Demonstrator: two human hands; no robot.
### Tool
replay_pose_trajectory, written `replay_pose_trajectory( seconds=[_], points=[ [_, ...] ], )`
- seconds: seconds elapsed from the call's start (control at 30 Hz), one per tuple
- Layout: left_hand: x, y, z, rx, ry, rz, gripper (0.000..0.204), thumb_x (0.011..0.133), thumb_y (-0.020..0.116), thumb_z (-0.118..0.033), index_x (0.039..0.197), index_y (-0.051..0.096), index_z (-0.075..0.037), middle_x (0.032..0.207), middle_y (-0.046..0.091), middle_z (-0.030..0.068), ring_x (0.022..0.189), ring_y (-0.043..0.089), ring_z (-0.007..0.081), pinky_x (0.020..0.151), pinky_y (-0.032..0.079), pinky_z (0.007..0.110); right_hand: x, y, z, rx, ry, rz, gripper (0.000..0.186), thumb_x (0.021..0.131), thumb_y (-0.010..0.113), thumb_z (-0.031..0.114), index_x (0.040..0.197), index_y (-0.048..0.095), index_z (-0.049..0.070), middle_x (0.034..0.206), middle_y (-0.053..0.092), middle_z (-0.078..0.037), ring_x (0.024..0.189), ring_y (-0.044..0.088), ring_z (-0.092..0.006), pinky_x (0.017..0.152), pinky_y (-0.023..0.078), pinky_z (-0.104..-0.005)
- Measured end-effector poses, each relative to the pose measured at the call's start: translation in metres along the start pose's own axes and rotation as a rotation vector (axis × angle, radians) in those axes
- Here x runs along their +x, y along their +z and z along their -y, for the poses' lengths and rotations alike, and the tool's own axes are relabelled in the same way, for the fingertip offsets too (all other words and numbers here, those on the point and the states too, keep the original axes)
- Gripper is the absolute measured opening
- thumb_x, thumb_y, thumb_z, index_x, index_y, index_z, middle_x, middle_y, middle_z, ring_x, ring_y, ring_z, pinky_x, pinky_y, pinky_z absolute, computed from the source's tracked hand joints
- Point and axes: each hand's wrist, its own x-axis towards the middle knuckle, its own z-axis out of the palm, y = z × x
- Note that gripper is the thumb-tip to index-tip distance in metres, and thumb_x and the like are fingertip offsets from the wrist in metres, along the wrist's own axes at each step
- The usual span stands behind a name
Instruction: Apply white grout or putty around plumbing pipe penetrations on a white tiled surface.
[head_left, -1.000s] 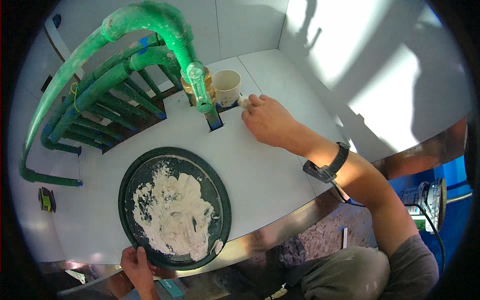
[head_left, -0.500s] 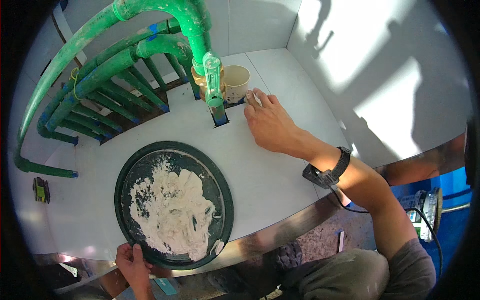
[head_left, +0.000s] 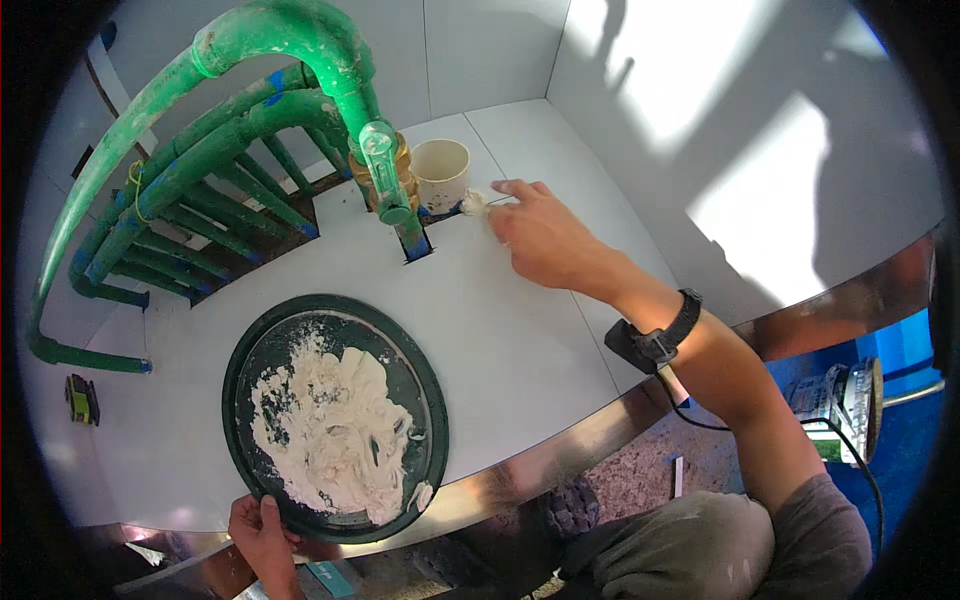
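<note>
My left hand (head_left: 264, 543) grips the near rim of a round dark green tray (head_left: 437, 470), thumb on top and fingers underneath. A spread of creamy white paste (head_left: 345, 425) covers much of its inside. Farther back, my right hand (head_left: 545, 238) is open, index finger stretched out. Its fingertips are beside a small lump of white paste (head_left: 474, 203), which sits by a cut-out in the pale tiled surface. A short white pipe (head_left: 441, 175), open at the top, stands in that cut-out. Left of it is a green pipe with a valve handle (head_left: 382, 160).
Several bent green pipes (head_left: 200, 150) rise from a slot at the back left. A small green and black tool (head_left: 82, 400) lies at the far left. Pale wall panels (head_left: 490, 55) close the back and right. Below the metal edge (head_left: 570, 430) at the right stands a bucket (head_left: 845, 410).
The lump of paste now shows beside the white pipe, and my right hand's fingers have opened and drawn slightly away. The view has shifted a little. My left hand stays on the tray rim.
</note>
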Motion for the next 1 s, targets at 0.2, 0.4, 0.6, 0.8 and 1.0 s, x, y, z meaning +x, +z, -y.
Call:
replay_pose_trajectory(
  seconds=[0.2,0.4,0.6,0.8,1.0],
  points=[
    [0.004,0.000,-0.001,0.018,0.033,0.048,0.021,0.098,0.065,-0.015,0.103,0.054,0.002,0.069,0.054,0.0032,0.041,0.046,0.0084,0.034,0.036,0.023,0.010,0.027,-0.038,0.335,0.102,-0.098,0.037,0.081,0.050,-0.008,0.116,0.061,-0.007,0.101,0.066,-0.019,0.138,0.044,-0.0424,0.111,0.040,-0.0471],
    [0.004,-0.002,0.001,0.023,0.026,0.044,0.022,0.098,0.066,-0.015,0.103,0.055,0.003,0.069,0.054,0.0034,0.040,0.046,0.0088,0.034,0.036,0.024,0.022,0.044,-0.034,0.371,0.016,-0.091,0.039,0.083,0.049,-0.008,0.122,0.056,-0.008,0.106,0.063,-0.020,0.146,0.034,-0.0451,0.115,0.035,-0.0500],
    [0.001,0.000,0.000,0.007,0.020,0.020,0.020,0.098,0.065,-0.014,0.102,0.055,0.002,0.070,0.055,0.0033,0.040,0.045,0.0086,0.034,0.037,0.024,0.009,0.041,0.002,0.533,0.078,-0.043,0.035,0.075,0.042,-0.014,0.106,0.055,-0.003,0.125,0.057,-0.029,0.150,0.023,-0.0486,0.120,0.026,-0.0544],
    [0.005,-0.003,0.005,0.001,0.043,0.053,0.019,0.098,0.065,-0.015,0.101,0.055,0.002,0.072,0.056,0.0039,0.041,0.046,0.0088,0.034,0.037,0.024,0.014,0.023,0.039,0.580,0.170,0.006,0.033,0.073,0.044,-0.014,0.102,0.054,-0.002,0.145,0.043,-0.037,0.151,0.016,-0.0512,0.122,0.023,-0.0530],
    [0.007,-0.002,0.011,-0.024,0.061,0.057,0.020,0.099,0.064,-0.015,0.103,0.055,0.002,0.072,0.056,0.0045,0.041,0.047,0.0099,0.035,0.038,0.025,0.003,0.016,0.023,0.713,0.126,0.028,0.032,0.073,0.043,-0.013,0.099,0.056,-0.002,0.143,0.048,-0.034,0.149,0.022,-0.0509,0.122,0.024,-0.0534]
  ],
)
